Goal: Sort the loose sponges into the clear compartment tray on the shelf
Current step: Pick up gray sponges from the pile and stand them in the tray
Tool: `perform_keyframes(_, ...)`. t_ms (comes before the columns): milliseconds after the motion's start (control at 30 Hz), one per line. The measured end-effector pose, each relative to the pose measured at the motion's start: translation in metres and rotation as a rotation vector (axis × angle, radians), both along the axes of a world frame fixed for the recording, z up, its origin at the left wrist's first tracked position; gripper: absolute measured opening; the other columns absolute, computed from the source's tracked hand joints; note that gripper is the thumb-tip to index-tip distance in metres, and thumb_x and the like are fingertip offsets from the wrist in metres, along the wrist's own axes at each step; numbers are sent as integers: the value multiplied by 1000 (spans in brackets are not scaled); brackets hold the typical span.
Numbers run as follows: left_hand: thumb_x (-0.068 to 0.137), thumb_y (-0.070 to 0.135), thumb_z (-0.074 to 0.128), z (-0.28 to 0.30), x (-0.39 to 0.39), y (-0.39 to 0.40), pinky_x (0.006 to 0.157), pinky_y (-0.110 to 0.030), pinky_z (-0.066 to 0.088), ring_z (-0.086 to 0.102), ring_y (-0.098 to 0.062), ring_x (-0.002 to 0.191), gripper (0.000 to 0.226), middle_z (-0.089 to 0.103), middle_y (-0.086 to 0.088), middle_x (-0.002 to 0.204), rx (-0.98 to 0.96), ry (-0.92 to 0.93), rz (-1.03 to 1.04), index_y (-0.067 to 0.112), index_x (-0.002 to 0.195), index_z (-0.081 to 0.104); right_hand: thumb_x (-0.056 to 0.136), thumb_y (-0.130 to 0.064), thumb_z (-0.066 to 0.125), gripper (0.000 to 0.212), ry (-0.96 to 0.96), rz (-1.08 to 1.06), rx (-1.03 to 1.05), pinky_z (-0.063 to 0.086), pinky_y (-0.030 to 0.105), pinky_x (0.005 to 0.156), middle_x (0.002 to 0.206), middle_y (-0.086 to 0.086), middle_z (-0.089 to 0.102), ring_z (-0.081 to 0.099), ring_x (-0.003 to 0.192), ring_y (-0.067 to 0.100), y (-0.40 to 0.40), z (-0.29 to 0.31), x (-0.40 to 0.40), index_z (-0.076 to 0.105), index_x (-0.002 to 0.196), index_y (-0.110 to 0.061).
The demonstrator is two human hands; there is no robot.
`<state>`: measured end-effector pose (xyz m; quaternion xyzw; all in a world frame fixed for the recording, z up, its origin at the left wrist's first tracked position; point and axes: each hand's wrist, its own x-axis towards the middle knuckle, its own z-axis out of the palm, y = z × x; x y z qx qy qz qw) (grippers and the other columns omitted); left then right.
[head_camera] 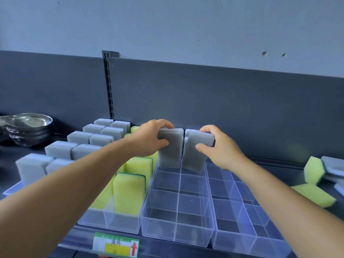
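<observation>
Item: two grey sponges, each held upright with long axis vertical, lower ends entering the rear cells of the middle clear compartment tray [177, 216] on the shelf; left hand [150, 138] curls over the left grey sponge [170, 151], right hand [219, 146] pinches the right grey sponge [195, 151], the two sponges side by side, nearly touching. Each sponge sits directly under its hand, toward 6 o'clock from the fingers, so the seating move looks straight down; loose sponges [314, 183] lie at 3 o'clock, nearer the right hand
</observation>
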<state>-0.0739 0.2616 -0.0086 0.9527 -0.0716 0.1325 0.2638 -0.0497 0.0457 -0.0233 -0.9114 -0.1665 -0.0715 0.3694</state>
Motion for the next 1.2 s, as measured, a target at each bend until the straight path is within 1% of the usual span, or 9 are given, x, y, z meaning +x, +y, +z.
perform_keyframes(133, 84, 13, 63, -6, 4, -7, 74, -25, 34, 48, -18, 91, 40, 52, 0, 118, 92, 24, -25, 27, 120, 52, 84, -32, 62, 29, -75, -36, -63, 44, 31, 66, 95, -6, 56, 48, 68, 13, -1, -4, 2, 46, 108, -36)
perform_keyframes(300, 84, 16, 63, -12, 7, -16, 76, -29, 42, 52, -23, 94, 41, 52, -1, 119, 299, 56, -38, 24, 122, 48, 84, -36, 66, 38, -92, -9, -313, 38, 29, 73, 117, -5, 52, 53, 97, 22, 4, -10, -2, 47, 117, -29)
perform_keyframes(500, 81, 20, 66, -16, 6, -18, 76, -36, 48, 55, -28, 99, 43, 54, -5, 116, 497, 106, 18, 19, 121, 48, 87, -34, 63, 43, -100, 2, -384, 34, 26, 73, 127, -4, 48, 44, 90, 18, 9, -18, -6, 47, 126, -27)
perform_keyframes(600, 80, 25, 68, -13, 7, -20, 82, -40, 50, 51, -26, 107, 47, 52, -5, 116, 554, 92, 3, 18, 123, 50, 87, -38, 63, 51, -90, 13, -397, 35, 27, 78, 134, -4, 44, 48, 108, 20, 10, -16, -7, 44, 132, -26)
perform_keyframes(667, 79, 34, 69, -11, 7, -21, 89, -42, 49, 47, -24, 114, 54, 50, -4, 119, 599, 91, -4, 19, 127, 49, 85, -42, 63, 58, -99, 19, -416, 37, 28, 85, 138, -4, 39, 42, 121, 20, 8, -14, -9, 41, 136, -25)
perform_keyframes(767, 80, 44, 68, -6, 4, -26, 97, -40, 45, 44, -23, 121, 66, 48, -3, 129, 614, 47, -24, 19, 135, 42, 84, -47, 61, 68, -131, 16, -449, 35, 30, 96, 145, -6, 32, 31, 132, 19, 1, -11, -16, 32, 141, -22)
perform_keyframes(900, 85, 48, 59, 3, -3, -55, 104, -35, 38, 42, -23, 127, 66, 45, -1, 138, 622, -40, -97, 17, 139, 37, 87, -50, 57, 77, -136, -9, -491, 28, 32, 110, 153, -5, 26, 23, 140, 19, -23, -4, -25, 21, 147, -19)
perform_keyframes(1033, 89, 48, 54, 7, -6, -100, 105, -35, 37, 41, -21, 131, 61, 44, 0, 142, 609, -73, -183, 17, 139, 37, 88, -53, 53, 82, -99, -77, -493, 20, 32, 115, 158, -4, 16, 16, 145, 18, -60, 1, -33, 13, 151, -19)
perform_keyframes(1200, 90, 46, 53, 8, -1, -167, 105, -32, 36, 42, -20, 131, 62, 45, 1, 142, 590, -100, -279, 18, 142, 35, 89, -53, 52, 81, -75, -174, -513, 17, 32, 116, 159, -3, 15, 13, 146, 18, -122, 1, -39, 13, 152, -19)
